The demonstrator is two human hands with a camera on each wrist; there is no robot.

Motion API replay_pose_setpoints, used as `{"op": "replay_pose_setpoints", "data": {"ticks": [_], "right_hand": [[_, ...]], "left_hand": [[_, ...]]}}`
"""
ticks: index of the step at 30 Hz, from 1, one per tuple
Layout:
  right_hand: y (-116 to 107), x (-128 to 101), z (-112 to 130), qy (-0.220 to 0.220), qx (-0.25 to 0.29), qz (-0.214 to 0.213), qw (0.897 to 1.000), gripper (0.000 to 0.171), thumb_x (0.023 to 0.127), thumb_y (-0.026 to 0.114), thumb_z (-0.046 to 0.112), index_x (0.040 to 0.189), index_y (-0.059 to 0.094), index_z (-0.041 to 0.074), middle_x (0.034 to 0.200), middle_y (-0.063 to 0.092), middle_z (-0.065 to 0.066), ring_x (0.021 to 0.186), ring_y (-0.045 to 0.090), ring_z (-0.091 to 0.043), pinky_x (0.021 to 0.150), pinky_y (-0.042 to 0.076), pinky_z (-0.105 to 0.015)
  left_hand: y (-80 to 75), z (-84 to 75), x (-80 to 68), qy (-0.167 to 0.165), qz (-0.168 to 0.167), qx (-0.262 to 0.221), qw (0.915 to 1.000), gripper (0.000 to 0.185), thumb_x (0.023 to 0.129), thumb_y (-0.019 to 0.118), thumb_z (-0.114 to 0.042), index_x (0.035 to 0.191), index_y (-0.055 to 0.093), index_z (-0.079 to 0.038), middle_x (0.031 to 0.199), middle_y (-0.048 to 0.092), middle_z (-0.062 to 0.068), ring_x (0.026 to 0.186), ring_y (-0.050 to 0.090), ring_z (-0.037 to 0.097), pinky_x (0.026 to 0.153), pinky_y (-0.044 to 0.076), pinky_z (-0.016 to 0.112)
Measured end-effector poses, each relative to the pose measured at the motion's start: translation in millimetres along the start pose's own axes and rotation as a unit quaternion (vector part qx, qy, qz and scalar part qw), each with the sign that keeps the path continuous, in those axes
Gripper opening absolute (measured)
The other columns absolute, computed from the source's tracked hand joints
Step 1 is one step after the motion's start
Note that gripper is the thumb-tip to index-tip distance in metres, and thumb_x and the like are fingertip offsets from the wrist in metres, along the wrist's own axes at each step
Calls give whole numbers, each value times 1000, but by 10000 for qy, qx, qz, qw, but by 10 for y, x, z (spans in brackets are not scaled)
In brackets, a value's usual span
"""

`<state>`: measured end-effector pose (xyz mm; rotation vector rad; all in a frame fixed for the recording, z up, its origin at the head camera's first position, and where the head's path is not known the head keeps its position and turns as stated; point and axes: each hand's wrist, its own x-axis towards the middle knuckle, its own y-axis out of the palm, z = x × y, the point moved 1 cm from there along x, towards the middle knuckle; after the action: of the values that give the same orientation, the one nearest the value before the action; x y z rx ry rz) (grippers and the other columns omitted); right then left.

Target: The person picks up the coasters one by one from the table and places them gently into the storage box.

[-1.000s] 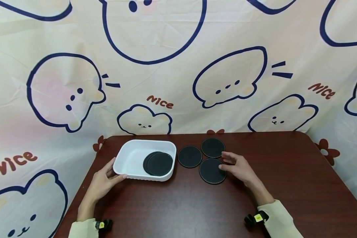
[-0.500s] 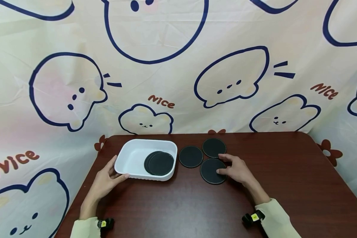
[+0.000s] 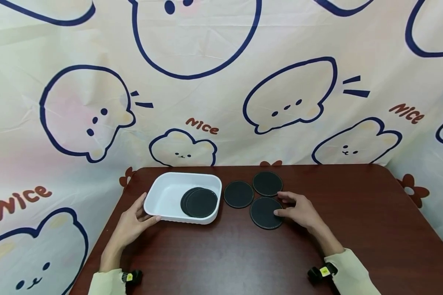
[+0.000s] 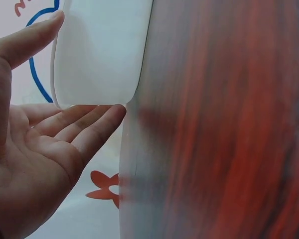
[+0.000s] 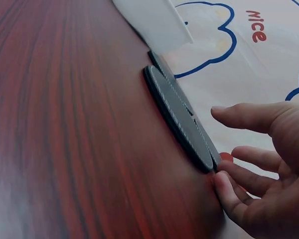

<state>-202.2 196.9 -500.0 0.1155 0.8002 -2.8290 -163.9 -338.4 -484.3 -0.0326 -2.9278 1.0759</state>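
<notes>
A white plastic tray (image 3: 164, 205) stands at the table's left back and holds several overlapping black round coasters (image 3: 201, 203). My left hand (image 3: 128, 224) holds its near left corner, thumb against the near rim and fingers along the left end; the left wrist view shows this tray wall (image 4: 99, 55) up close. Right of the tray lie three more black coasters: a front one (image 3: 263, 213), a back one (image 3: 267, 183) and a left one (image 3: 238, 194). My right hand (image 3: 300, 211) is at the front coaster's right edge, its thumb raised above and its fingertips by the rim.
The dark brown wooden table (image 3: 221, 258) extends toward me and to the right. Behind it hangs a pale cloth (image 3: 221, 102) with cartoon figures, close to the table's back edge. A small black device (image 3: 319, 272) is strapped to my right wrist, another (image 3: 133, 277) to my left.
My right hand moved slightly left over the front coaster, then back a little to the right. My left hand stays on the tray. The whole scene has shifted slightly right in the view.
</notes>
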Motion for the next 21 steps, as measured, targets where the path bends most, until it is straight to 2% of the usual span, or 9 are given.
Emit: {"op": "replay_pose_setpoints", "data": {"ticks": [6,12,17,21], "right_hand": [[-2,16,-19,-181,-611,-47,9980,70,88,89,28,149,64,8,139,69,-21,128,64,-38,103,56,-51],[85,58,21,-455,-1058,-130,9933,72,82,94,23,146,66,7,138,69,-21,125,63,-39,100,57,-56],[134,49,43,-547,-1214,-185,9909,73,77,97,14,144,68,7,140,68,-21,124,63,-40,102,56,-59],[141,42,48,-551,-1134,-204,9918,73,76,97,8,143,68,7,137,69,-19,121,65,-38,100,58,-55]], "left_hand": [[7,-3,-16,-13,-11,11,10000,108,93,87,-31,172,18,-4,171,35,30,139,59,51,101,58,47],[10,13,-37,-20,4,-4,10000,109,93,87,-32,172,17,-4,171,34,29,141,57,51,102,56,48],[12,13,-23,13,-19,9,10000,108,93,87,-31,172,18,-4,172,34,29,142,56,51,103,56,47],[10,-1,-9,32,0,14,10000,109,92,88,-29,171,17,-3,171,34,30,143,55,52,103,56,49]]}}
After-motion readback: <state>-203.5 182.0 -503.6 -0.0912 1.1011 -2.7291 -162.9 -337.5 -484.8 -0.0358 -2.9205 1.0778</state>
